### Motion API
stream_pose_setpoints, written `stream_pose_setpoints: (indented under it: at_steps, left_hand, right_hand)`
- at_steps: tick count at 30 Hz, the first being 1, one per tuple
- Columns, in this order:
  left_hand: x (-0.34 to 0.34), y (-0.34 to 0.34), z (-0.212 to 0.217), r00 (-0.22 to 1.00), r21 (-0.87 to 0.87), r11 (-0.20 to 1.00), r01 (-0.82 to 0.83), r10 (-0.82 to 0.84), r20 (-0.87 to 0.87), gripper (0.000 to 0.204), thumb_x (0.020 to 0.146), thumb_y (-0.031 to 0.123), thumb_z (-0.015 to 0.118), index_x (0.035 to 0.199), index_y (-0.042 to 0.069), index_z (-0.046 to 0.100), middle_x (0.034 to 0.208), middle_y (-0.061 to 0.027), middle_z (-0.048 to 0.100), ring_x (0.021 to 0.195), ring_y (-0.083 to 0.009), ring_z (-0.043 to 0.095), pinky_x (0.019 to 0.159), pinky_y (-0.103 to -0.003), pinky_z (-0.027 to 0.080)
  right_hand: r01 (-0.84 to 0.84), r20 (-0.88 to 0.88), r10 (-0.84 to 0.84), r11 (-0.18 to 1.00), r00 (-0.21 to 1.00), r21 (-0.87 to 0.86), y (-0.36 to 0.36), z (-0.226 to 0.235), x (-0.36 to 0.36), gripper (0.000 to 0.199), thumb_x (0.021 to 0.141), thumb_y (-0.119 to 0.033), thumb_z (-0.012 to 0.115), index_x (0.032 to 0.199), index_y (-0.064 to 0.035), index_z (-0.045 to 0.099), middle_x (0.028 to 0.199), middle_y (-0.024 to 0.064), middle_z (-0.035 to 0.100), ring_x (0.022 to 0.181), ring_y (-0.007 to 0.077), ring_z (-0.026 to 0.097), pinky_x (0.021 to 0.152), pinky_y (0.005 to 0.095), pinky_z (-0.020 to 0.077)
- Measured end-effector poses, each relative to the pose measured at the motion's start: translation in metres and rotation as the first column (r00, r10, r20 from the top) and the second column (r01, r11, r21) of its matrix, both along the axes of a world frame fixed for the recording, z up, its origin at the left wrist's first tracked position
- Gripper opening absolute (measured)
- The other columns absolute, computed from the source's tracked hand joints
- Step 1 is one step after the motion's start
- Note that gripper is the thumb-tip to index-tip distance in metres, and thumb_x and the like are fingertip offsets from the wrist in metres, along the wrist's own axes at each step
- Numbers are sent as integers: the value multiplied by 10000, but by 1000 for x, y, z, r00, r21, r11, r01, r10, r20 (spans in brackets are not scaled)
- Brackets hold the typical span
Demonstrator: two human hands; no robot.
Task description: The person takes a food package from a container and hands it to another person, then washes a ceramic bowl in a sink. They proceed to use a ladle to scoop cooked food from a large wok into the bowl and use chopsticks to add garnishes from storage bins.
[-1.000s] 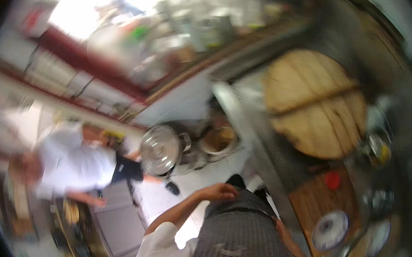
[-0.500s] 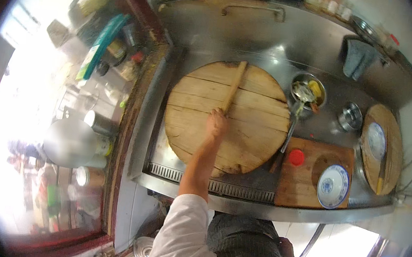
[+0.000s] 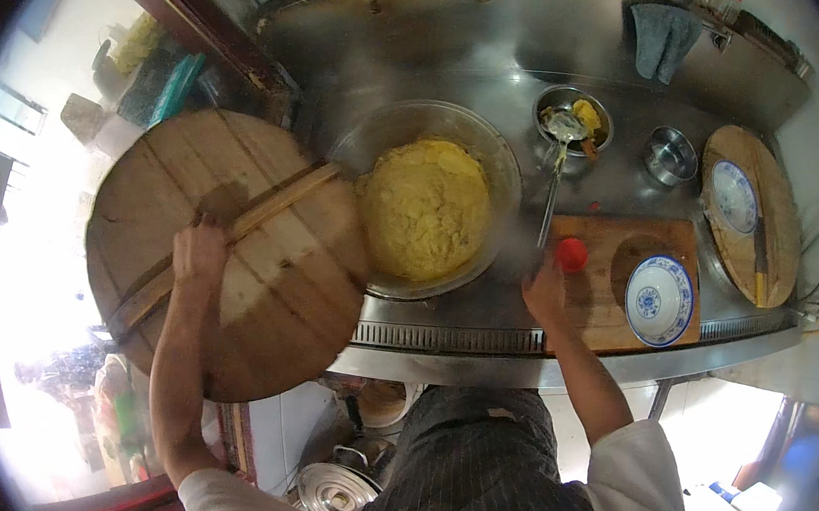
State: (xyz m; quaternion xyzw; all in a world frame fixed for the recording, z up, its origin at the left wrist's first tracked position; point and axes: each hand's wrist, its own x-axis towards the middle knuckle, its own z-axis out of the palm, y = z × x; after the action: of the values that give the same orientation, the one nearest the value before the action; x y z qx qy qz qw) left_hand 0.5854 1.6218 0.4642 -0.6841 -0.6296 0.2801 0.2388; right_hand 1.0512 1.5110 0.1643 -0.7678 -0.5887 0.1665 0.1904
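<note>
My left hand is closed on the wooden bar across a large round wooden lid. The lid hangs tilted at the left, off the counter's pot. In that wide metal pot lies a thick, lumpy yellow mass with a smoother patch on top. My right hand is closed around the lower handle of a long metal ladle; its fingers are partly hidden. The ladle's head rests in a small steel bowl with yellow pieces. A red round cap sits just beside that hand.
On the right, a cutting board bears a blue-and-white bowl. Behind it stand a small steel bowl and a round board with a patterned plate and a knife. A glass window edges the counter's left.
The wooden lid has come off the pot and moved left with my left hand, uncovering the yellow mass. My right hand has come up onto the ladle's handle.
</note>
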Motion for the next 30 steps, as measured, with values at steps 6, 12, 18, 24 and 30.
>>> stream_pose_setpoints:
  at_steps: [6,12,18,24,30]
  left_hand:
    - [-85,-31,-17,988,-6,989,-151,151,-24,207,828,208,607,978,81,675,1175,-82,590,955,-217,631,763,-341,526]
    - [-51,-21,-5,963,162,972,171,-200,182,298,793,187,624,1068,74,623,1188,-95,559,1156,-229,505,875,-344,485]
    - [-93,-29,-13,973,104,991,83,-103,205,252,771,112,589,1005,35,643,1133,-136,584,1093,-273,535,858,-372,484]
    - [-99,-23,-57,961,200,947,252,-268,60,401,867,150,488,1261,81,487,1251,-177,499,1094,-362,505,913,-414,433]
    - [149,-114,-172,-653,-581,684,442,689,314,540,942,400,482,1379,121,333,1181,-75,511,1032,-199,548,839,-342,482]
  right_hand:
    - [149,98,-126,948,987,-281,52,-32,-34,834,745,-88,620,1393,73,120,1247,342,396,1070,433,494,846,469,479]
    - [368,96,-384,919,918,143,67,-116,56,464,708,-82,625,1102,63,428,971,268,561,902,405,569,793,449,493]
    - [497,-599,-437,865,671,-75,47,8,59,237,796,-121,642,956,-7,508,694,113,574,583,261,590,556,369,507]
    - [243,-989,-36,970,142,0,8,103,18,208,870,-169,610,1011,-68,495,622,43,526,502,150,541,432,313,460]
    - [-269,-952,132,961,277,55,-17,128,-79,324,945,-339,493,1054,-34,474,808,87,572,753,215,617,618,341,490]
